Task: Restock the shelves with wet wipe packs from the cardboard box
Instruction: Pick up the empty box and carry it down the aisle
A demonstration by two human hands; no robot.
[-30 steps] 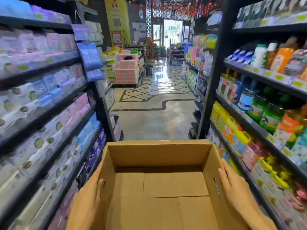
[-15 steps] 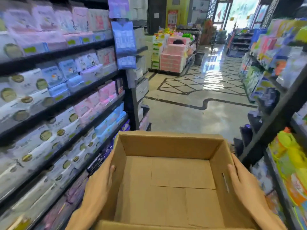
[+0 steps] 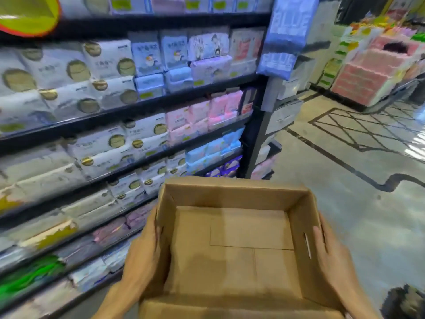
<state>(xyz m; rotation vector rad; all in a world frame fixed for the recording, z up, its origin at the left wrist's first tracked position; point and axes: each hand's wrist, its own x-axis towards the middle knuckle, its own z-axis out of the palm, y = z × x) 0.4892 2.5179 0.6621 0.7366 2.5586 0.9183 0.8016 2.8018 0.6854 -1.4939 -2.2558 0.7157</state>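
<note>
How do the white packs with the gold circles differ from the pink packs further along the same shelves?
The white packs with gold circles are white and carry round gold emblems; the pink packs are pink with no such circles visible. The white packs look larger and fill most of the rack's left side; the pink packs look smaller and sit near the rack's right end. Both are soft wrapped packs stacked on black shelves.

Glossy patterned floor (image 3: 358,157); black shelving (image 3: 250,143) left, somewhat blurred.

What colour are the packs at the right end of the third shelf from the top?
Pink packs, seen best in the head view.
</note>
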